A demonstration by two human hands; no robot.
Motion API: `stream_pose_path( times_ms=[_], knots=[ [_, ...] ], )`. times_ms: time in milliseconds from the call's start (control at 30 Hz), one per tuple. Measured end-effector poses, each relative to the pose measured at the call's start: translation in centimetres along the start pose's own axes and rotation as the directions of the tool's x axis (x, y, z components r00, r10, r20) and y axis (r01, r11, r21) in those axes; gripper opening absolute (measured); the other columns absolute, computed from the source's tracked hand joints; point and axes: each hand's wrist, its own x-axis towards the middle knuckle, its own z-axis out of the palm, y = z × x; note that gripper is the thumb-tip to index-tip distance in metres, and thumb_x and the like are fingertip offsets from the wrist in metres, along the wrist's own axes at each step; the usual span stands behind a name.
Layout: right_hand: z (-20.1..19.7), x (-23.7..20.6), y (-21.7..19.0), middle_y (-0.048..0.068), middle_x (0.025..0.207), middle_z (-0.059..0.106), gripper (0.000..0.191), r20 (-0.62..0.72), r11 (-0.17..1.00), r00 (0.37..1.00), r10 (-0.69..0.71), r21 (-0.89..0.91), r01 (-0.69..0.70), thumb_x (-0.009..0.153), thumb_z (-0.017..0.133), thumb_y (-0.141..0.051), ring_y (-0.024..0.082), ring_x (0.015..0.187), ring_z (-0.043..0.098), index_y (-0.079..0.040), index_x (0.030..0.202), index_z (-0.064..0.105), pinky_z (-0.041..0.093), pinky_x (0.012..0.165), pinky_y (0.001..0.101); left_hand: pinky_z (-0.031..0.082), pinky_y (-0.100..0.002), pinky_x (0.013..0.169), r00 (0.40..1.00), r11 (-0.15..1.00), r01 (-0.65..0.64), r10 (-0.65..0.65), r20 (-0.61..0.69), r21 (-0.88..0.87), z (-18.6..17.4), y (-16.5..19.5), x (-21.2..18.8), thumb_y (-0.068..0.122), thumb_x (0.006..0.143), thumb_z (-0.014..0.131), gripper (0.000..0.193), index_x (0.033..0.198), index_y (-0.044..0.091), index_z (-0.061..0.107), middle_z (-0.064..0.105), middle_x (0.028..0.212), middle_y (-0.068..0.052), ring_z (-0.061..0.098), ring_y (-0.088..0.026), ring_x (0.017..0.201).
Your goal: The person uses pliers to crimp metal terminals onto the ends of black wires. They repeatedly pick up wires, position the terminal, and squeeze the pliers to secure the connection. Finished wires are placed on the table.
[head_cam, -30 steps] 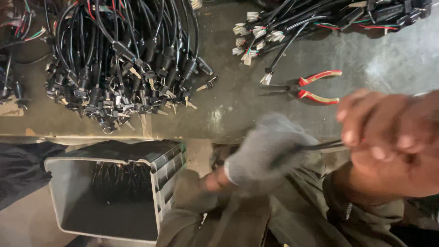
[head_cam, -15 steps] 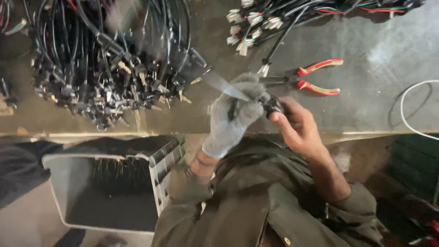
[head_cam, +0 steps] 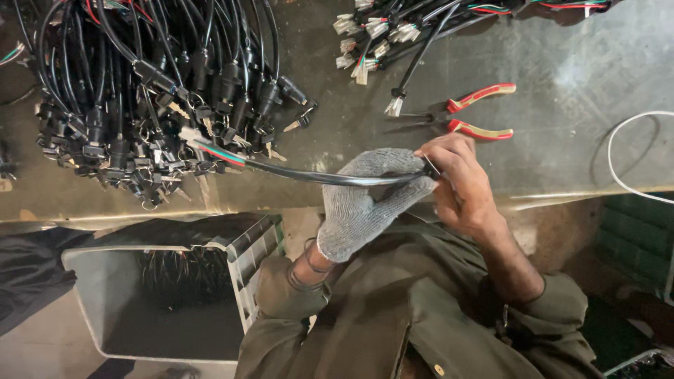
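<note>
The left hand [head_cam: 365, 200], in a grey knitted glove, is closed around a black sheathed cable [head_cam: 316, 175] just above the near edge of the workbench [head_cam: 562, 77]. The bare right hand [head_cam: 460, 175] pinches the cable's near end between fingertips and thumb, touching the gloved fist.

Judgement on method: the gloved grip should stay firm close to the end being worked, so the sheath does not twist; the bare fingertips should handle only the short exposed tip.

Orientation: the cable's long axis runs roughly parallel to the near edge, sagging slightly mid-span. Its far end, with red, green and white wires [head_cam: 210, 149], points towards the heap of black cables [head_cam: 140, 91] at the left of the bench. Red-handled pliers [head_cam: 477, 112] lie beyond the hands. A grey crate [head_cam: 242, 260] stands below the bench edge.
</note>
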Motion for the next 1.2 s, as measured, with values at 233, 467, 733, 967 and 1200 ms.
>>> stream_pose_path(
  times_ms=[233, 467, 733, 967, 1200],
  knots=[
    [0.2, -1.1, -0.8, 0.018, 0.101, 0.059, 0.047, 0.006, 0.995, 0.995, 0.100, -0.008, -0.100, 0.084, 0.059, 0.012, 0.032, 0.082, 0.057, 0.004, 0.131, 0.054, 0.047, 0.073, 0.0368, 0.060, -0.030, 0.086, 0.998, 0.996, -0.017, 0.012, 0.063, 0.084, -0.7, -0.3, 0.7, 0.019, 0.084, 0.089, 0.030, 0.107, 0.008, 0.072, 0.074, 0.111, -0.006, 0.075, -0.018, 0.098],
    [1.2, -2.7, 0.0, 0.006, 0.093, 0.056, 0.034, 0.085, 0.890, 0.925, 0.371, 0.253, -0.380, 0.106, 0.054, -0.015, 0.015, 0.081, 0.051, 0.005, 0.134, 0.053, 0.045, 0.071, 0.0316, 0.058, -0.033, 0.090, 0.975, 0.964, -0.194, 0.168, 0.146, 0.182, -1.0, -1.8, 0.6, 0.015, 0.098, 0.080, 0.025, 0.121, 0.014, 0.070, 0.073, 0.123, -0.008, 0.073, -0.028, 0.106],
    [0.9, -3.6, 1.2, -0.001, 0.072, 0.048, 0.027, 0.290, 0.651, 0.784, 0.548, 0.441, -0.618, 0.103, 0.059, -0.026, 0.007, 0.066, 0.043, -0.001, 0.097, 0.063, 0.034, 0.059, 0.0275, 0.053, -0.046, 0.091, 0.900, 0.937, 0.342, -0.346, 0.264, 0.063, -0.3, -2.1, -0.5, 0.023, 0.095, 0.076, 0.035, 0.124, 0.007, 0.069, 0.073, 0.115, -0.013, 0.066, -0.037, 0.105],
    [1.9, -3.4, 3.0, -0.002, 0.082, 0.058, 0.033, 0.303, 0.755, 0.844, 0.441, 0.384, -0.532, 0.098, 0.055, -0.028, 0.008, 0.077, 0.048, 0.000, 0.112, 0.064, 0.043, 0.066, 0.0293, 0.038, -0.040, 0.124, 0.952, 0.989, -0.139, 0.146, 0.270, -0.044, -1.2, -3.1, -0.3, 0.016, 0.095, 0.075, 0.047, 0.139, 0.007, 0.062, 0.061, 0.148, -0.012, 0.055, -0.030, 0.144],
    [2.2, -5.9, 4.5, 0.005, 0.094, 0.072, 0.041, 0.733, 0.388, 0.651, 0.196, 0.551, -0.738, 0.092, 0.070, -0.033, 0.012, 0.089, 0.065, 0.000, 0.116, 0.068, 0.054, 0.079, 0.0299, 0.034, -0.042, 0.129, 0.854, 0.913, 0.043, 0.177, 0.489, -0.407, -3.3, -3.2, 0.0, 0.008, 0.089, 0.081, 0.033, 0.120, 0.006, 0.073, 0.073, 0.124, -0.008, 0.068, -0.023, 0.120]
  ],
)
